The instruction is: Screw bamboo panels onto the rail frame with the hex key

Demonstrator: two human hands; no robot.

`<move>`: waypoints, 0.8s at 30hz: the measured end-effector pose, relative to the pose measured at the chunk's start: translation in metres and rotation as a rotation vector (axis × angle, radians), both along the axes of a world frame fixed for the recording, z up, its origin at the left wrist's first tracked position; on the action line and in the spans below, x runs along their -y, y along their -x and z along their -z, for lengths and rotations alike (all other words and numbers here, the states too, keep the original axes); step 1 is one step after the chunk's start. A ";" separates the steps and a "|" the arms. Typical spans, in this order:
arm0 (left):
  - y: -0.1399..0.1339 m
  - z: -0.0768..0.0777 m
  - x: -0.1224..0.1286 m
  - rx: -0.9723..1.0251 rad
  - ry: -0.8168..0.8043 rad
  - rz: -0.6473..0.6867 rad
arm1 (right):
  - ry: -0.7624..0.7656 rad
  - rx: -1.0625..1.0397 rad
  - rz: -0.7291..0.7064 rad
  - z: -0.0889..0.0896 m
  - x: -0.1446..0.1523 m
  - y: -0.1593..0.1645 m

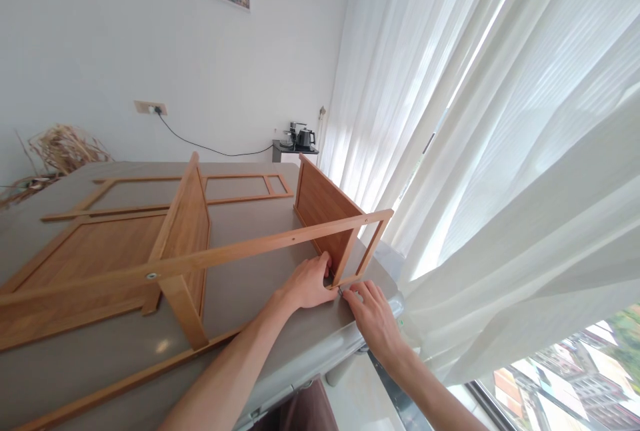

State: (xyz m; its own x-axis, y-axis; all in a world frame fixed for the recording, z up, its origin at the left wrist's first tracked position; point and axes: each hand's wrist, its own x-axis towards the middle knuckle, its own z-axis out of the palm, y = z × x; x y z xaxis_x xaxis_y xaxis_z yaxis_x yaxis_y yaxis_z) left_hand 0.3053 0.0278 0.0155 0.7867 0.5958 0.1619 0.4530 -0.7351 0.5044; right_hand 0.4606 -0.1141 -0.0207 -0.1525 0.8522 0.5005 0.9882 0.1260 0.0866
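Note:
A partly assembled wooden shelf rack point(225, 254) lies on its side on a grey table, its slatless panels standing upright between two long rails. My left hand point(313, 282) is closed around the bottom of the right-hand shelf panel point(327, 208), where the panel meets the lower rail. Just right of it, my right hand point(373, 314) pinches a small thin metal piece point(341, 291) against the rail's outer side at that joint. Too little of the piece shows to tell its kind. The upper rail point(270, 243) crosses above both hands.
A loose wooden ladder-like frame point(240, 200) and another wooden panel point(100, 244) lie on the grey table point(250, 231). Dried stalks point(67, 148) are at the far left. A black kettle point(305, 138) stands beyond the table. White curtains point(450, 151) hang close on the right.

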 end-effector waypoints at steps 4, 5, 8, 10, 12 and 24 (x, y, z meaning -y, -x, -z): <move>0.000 0.003 -0.001 0.024 -0.011 0.001 | 0.009 0.063 -0.012 -0.007 0.000 0.002; 0.000 0.004 -0.001 0.030 -0.011 0.003 | 0.016 0.082 -0.014 -0.008 0.000 0.002; -0.001 0.006 -0.001 0.045 -0.006 0.009 | 0.039 0.114 -0.018 -0.012 -0.001 0.003; -0.001 0.006 -0.002 0.050 -0.003 0.009 | 0.051 0.111 -0.026 -0.013 -0.001 0.003; -0.001 0.007 -0.002 0.053 -0.003 0.008 | 0.061 0.103 -0.037 -0.014 -0.002 0.003; -0.002 0.013 -0.004 0.066 -0.015 0.012 | 0.097 -0.066 -0.013 -0.018 -0.010 -0.003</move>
